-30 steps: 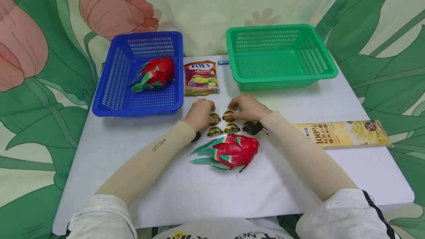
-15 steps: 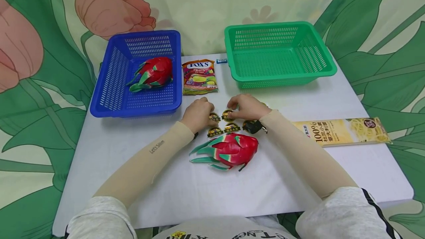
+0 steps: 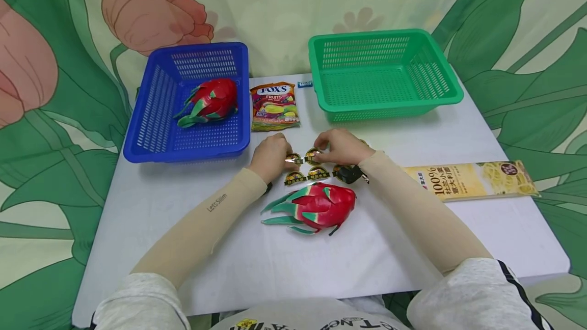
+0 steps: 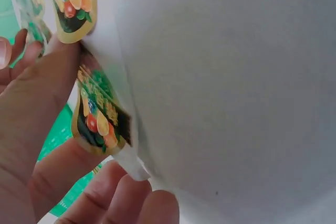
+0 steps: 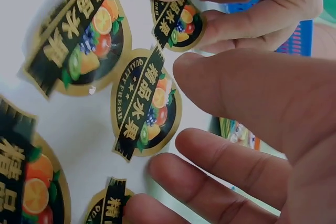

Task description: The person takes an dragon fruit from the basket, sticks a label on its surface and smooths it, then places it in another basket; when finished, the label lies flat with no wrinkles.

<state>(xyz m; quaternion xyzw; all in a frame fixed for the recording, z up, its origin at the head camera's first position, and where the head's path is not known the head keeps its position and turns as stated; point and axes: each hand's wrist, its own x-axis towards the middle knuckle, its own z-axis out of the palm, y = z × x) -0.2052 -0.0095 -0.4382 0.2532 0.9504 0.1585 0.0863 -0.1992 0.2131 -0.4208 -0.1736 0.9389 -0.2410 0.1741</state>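
Observation:
A clear sheet bearing several black-and-gold fruit stickers (image 3: 318,172) is between the two hands, just beyond a red dragon fruit (image 3: 325,207). My left hand (image 3: 269,158) pinches the sheet's left end by a sticker (image 4: 100,121), thumb over it and a finger behind; the other fingers are bent beside the white backing. At the sheet's right part, my right hand (image 3: 341,147) holds the edge, its thumb (image 5: 226,80) beside a sticker (image 5: 148,106) and other fingertips along the edge. Whether the left sticker is peeling off, I cannot tell.
A blue basket (image 3: 185,157) at the back left holds another dragon fruit (image 3: 215,100). Beside it lie a FOX'S candy bag (image 3: 275,108) and a small blue wrapper (image 3: 304,84). A green basket (image 3: 390,103) stands back right; a yellow noodle pack (image 3: 472,180) lies at the right.
The stickers between the hands have shifted and tilted slightly, the lower row a little farther from the dragon fruit. Both hands keep their grip in nearly the same place; the whole view has drifted slightly.

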